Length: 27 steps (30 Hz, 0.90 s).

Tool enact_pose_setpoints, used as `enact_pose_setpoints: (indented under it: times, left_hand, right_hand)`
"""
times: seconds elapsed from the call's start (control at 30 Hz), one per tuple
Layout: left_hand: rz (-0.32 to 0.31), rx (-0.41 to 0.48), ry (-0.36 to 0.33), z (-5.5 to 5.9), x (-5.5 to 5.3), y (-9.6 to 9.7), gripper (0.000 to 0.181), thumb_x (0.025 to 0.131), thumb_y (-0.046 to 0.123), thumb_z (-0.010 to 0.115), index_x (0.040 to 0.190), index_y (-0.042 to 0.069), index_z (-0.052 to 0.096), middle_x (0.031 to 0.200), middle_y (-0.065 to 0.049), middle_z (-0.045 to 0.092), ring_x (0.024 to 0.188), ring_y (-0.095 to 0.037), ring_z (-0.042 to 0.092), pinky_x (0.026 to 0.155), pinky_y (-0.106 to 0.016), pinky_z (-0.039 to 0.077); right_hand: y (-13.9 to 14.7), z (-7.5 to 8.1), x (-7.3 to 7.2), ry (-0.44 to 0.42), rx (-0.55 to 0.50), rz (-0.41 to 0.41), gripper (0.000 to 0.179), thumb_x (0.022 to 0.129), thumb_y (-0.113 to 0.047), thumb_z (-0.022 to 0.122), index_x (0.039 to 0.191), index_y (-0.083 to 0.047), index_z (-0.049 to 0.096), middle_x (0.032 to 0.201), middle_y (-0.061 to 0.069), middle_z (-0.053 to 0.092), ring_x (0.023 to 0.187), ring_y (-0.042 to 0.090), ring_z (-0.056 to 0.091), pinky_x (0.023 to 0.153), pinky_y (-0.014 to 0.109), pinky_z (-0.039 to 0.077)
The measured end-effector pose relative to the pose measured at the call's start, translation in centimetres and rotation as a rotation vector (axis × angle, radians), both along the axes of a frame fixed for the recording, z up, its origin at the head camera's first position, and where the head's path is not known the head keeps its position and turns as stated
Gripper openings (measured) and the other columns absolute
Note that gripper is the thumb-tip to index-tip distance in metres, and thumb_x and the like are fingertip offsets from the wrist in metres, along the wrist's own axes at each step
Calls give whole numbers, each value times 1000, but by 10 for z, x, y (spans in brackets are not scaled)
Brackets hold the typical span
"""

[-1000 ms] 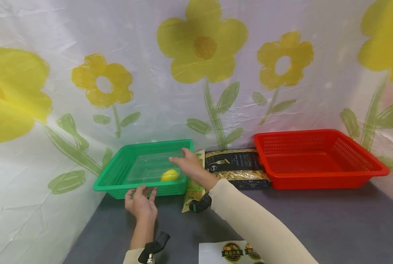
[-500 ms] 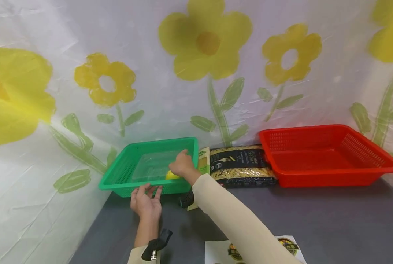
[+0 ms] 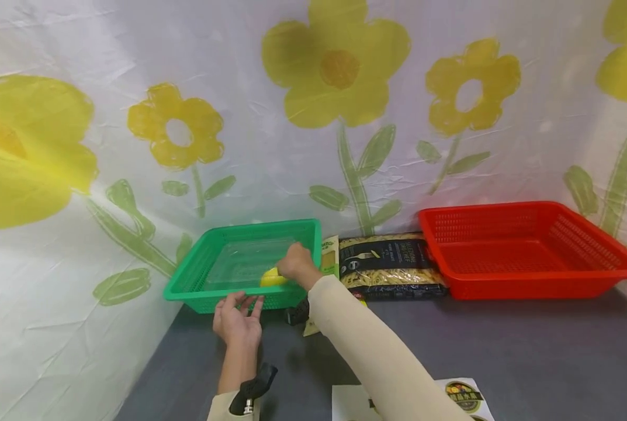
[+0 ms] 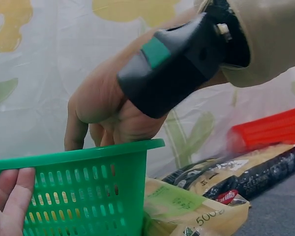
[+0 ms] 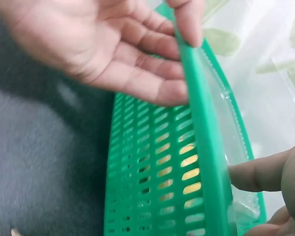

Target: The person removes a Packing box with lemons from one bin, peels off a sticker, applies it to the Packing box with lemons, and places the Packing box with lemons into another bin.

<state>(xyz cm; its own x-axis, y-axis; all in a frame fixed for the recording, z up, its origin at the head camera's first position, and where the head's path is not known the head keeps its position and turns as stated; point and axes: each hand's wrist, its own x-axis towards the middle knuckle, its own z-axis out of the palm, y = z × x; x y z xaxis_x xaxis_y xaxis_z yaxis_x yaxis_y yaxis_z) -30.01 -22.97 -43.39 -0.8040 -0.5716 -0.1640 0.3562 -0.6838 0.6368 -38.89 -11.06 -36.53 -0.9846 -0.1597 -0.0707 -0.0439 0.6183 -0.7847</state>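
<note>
My left hand (image 3: pixel 238 320) holds the front rim of the green basket (image 3: pixel 173 287). In the right wrist view its thumb (image 5: pixel 189 24) hooks over the rim and its fingers lie against the slotted outer wall. My right hand (image 3: pixel 297 264) reaches down inside the basket's right end, at a rounded yellow thing (image 3: pixel 272 277) that looks like a lemon. The hand covers the yellow thing's right side, and most of its fingertips are hidden by the basket wall, so its grasp cannot be made out. A clear plastic box or sheet (image 3: pixel 239 260) lies in the basket.
Right of the basket lie a tan and green packet (image 4: pixel 187 204) and a dark bag of pasta (image 3: pixel 392 264). A red basket (image 3: pixel 529 286) stands farther right. A white label sheet (image 3: pixel 463 392) lies on the grey table (image 3: pixel 544 351), with a flowered curtain (image 3: pixel 271 175) behind.
My right hand has gone from above the basket's right end down to the yellow thing, which now sits slightly farther left in the basket. The left hand keeps its hold; the head view has shifted.
</note>
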Motion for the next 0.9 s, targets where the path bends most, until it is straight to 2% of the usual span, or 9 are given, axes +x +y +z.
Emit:
enact_pose_setpoints:
  times: [0.2,0.4,0.47,0.57,0.63,0.7,0.73,0.8,0.9]
  left_hand:
    - [-5,-1,-20,1,1,1,16,98,5,58,87,8,48,88,-7,51,79,-27,64,92,-47,57]
    - [-28,-3,-6,4,2,-1,17,98,4,58,85,8,48,88,-7,51,78,-27,64,90,-46,58]
    - [-34,-5,1,4,2,-2,18,98,4,58,84,8,48,89,-7,51,77,-26,63,90,-46,58]
    - [-39,-9,5,3,2,-3,18,98,4,58,84,8,48,90,-8,51,77,-26,63,90,-46,58]
    - [-39,-11,2,2,1,-4,18,98,4,58,84,9,48,91,-8,51,77,-26,63,91,-46,58]
    - [-38,-13,-2,2,1,-5,17,98,4,57,84,9,48,92,-8,51,77,-26,63,91,-46,57]
    - [-38,-15,-4,1,1,-5,17,98,4,57,84,9,48,92,-8,51,78,-26,63,91,-46,57]
    - [-35,-14,-7,1,1,-5,18,99,4,56,83,9,49,92,-8,52,78,-26,63,91,-46,57]
    - [-31,-19,-15,0,1,-4,18,99,4,55,83,9,48,93,-8,52,78,-25,63,90,-45,57]
  right_hand:
    - [3,-2,1,-67,-76,-8,67,92,-10,72,149,6,41,148,24,46,80,26,56,60,34,50]
    - [3,1,8,-73,-169,-45,62,91,-16,76,141,7,48,138,27,54,61,24,65,56,34,53]
    - [2,2,11,-49,-196,-67,48,91,-18,76,129,6,57,122,25,63,59,24,66,55,34,55]
    - [1,2,13,-8,-229,-103,23,92,-21,73,94,1,67,82,15,66,50,21,62,46,33,51]
    - [0,1,13,12,-249,-124,28,93,-24,71,72,-7,63,59,6,55,45,19,57,41,31,46]
    - [-1,-1,13,40,-265,-150,39,94,-27,69,61,-12,54,50,1,43,40,17,47,37,31,39]
    - [-1,-1,13,51,-272,-165,40,94,-28,68,61,-13,53,49,-1,39,39,16,43,37,31,37]
    - [0,-3,14,87,-301,-202,33,93,-30,69,68,-9,63,51,-2,39,39,14,35,38,31,34]
    - [2,-4,16,142,-312,-252,34,92,-34,70,100,-1,75,54,1,48,42,13,32,43,31,35]
